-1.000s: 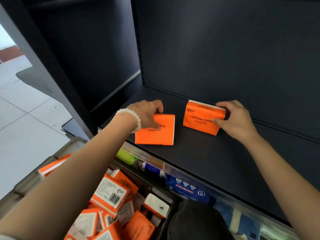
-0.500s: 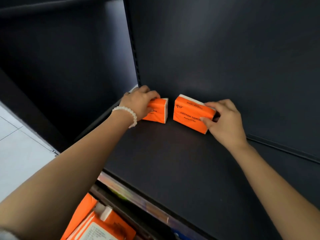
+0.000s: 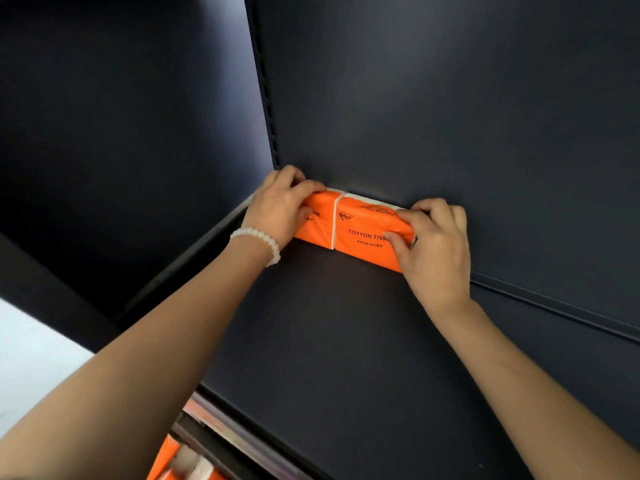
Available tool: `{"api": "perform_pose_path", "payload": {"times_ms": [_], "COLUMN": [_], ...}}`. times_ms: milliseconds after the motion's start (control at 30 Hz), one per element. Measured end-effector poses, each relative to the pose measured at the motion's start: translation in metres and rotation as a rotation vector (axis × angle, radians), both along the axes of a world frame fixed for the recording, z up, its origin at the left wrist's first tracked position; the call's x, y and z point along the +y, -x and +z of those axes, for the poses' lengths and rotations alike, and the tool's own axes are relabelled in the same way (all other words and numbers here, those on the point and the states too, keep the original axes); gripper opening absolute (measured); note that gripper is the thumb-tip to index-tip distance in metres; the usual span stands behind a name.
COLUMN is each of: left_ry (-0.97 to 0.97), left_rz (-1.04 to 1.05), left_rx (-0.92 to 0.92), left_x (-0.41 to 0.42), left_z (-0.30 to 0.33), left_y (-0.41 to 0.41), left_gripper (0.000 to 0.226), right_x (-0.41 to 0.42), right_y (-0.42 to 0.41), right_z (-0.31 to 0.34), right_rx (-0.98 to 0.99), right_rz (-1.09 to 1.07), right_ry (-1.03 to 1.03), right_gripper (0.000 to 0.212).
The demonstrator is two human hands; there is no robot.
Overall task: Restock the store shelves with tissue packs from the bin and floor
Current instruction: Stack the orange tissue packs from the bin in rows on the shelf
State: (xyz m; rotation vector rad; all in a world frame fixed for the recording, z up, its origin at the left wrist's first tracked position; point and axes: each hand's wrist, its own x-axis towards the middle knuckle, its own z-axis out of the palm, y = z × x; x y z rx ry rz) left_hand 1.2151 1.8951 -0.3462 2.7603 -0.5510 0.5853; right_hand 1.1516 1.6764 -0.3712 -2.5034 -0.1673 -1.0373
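Two orange tissue packs stand side by side, touching, in the back left corner of the dark shelf (image 3: 346,341). My left hand (image 3: 277,209) grips the left pack (image 3: 320,225) from its left end, fingers curled over its top. My right hand (image 3: 433,244) grips the right pack (image 3: 367,233), printed "COTTON TISSUE", thumb on its front and fingers over its top right end. Both packs sit against the back panel.
The shelf's back panel (image 3: 450,116) and left side wall (image 3: 138,133) close in the corner. More orange packs (image 3: 173,462) show below the shelf's front edge at the bottom left. Light floor (image 3: 27,358) lies at the left.
Both hands have pushed the two packs back into the corner until they touch each other and the back panel. The view has risen, so the bin is mostly out of sight.
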Motion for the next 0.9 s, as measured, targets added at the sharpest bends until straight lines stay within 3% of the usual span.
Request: {"api": "perform_pose_path", "payload": {"times_ms": [233,400,600,900], "left_ry": [-0.086,-0.114,-0.193,-0.233], "left_rz": [0.015,0.057,0.054,0.135], "left_rx": [0.033,-0.004,-0.093,0.028], "left_x": [0.001,0.006,0.02,0.048], "left_z": [0.006,0.024,0.041,0.037], "left_y": [0.005,0.042,0.122,0.281], "left_gripper": [0.048,0.043,0.032,0.037], "right_x": [0.003,0.003,0.021,0.051], "right_y": [0.007,0.029,0.09,0.215], "right_z": [0.011,0.026,0.048,0.062], "right_rx": [0.061,0.075,0.12,0.341], "right_rz": [-0.044,0.1,0.177,0.273], "right_ry": [0.132,0.172,0.232,0.306], "right_gripper": [0.037,0.03,0.029,0.043]}}
